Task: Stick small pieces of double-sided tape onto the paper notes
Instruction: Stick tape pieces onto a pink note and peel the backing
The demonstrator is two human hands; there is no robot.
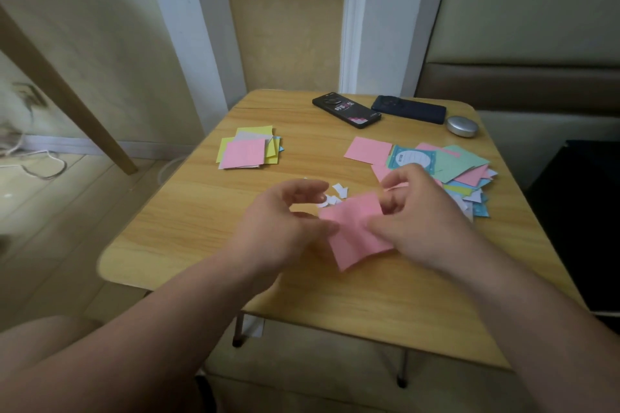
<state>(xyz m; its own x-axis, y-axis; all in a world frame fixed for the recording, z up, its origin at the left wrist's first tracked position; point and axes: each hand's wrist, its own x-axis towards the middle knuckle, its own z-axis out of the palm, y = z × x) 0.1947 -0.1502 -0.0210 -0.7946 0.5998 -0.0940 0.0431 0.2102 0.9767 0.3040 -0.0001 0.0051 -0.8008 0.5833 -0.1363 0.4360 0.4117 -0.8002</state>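
Your right hand (419, 221) pinches the pink note (355, 231); whether the left hand (288, 221) fingers grip it is unclear. Next, I judge: fetch a tape piece (337, 195).

On the table (188, 238) in front of me, the held note (352, 228) sits at the centre between my left hand (285, 225) at its left edge and my right hand (412, 221) at its right edge, with the tape scraps (337, 194) lying just behind it. Further back I see the stack of notes (246, 152) on the left and the spread heap of notes (463, 164) on the right, well apart. Along the far edge lie the left phone (346, 110) and the right phone (408, 109) side by side, with the oval case (462, 126) just right of them, behind the heap.
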